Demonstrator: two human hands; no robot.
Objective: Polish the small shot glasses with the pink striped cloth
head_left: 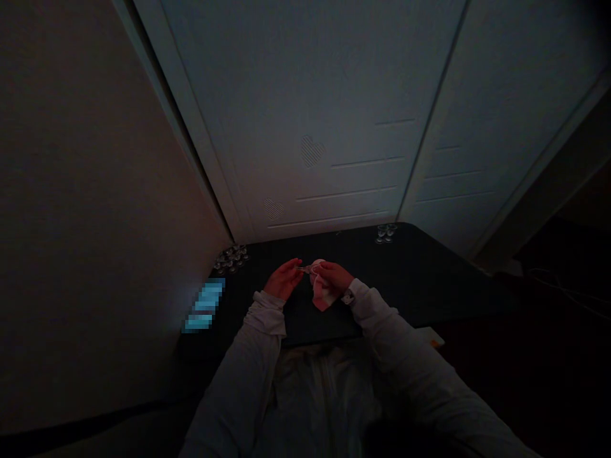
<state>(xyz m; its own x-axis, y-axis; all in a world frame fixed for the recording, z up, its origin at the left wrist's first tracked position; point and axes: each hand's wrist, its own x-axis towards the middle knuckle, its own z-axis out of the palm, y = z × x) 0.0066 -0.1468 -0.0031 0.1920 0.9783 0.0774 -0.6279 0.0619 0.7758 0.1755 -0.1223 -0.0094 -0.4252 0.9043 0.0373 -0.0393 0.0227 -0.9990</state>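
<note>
Above the dark table, my left hand [283, 280] pinches one end of a small clear stemmed glass [304, 270], which lies sideways between my hands. A pink and white cloth [323, 297] is bunched in my right hand [335, 276], its lower corner hanging down. Part of the cloth wraps the other end of the glass and hides it. The light is dim, so the fine shape of the glass is hard to make out.
Several small clear glasses [231, 257] stand at the table's back left corner. More small glasses [386, 233] stand at the back right. A lit, pixelated screen [205, 306] is at the left edge. White panels [334, 95] rise behind the black table [420, 280].
</note>
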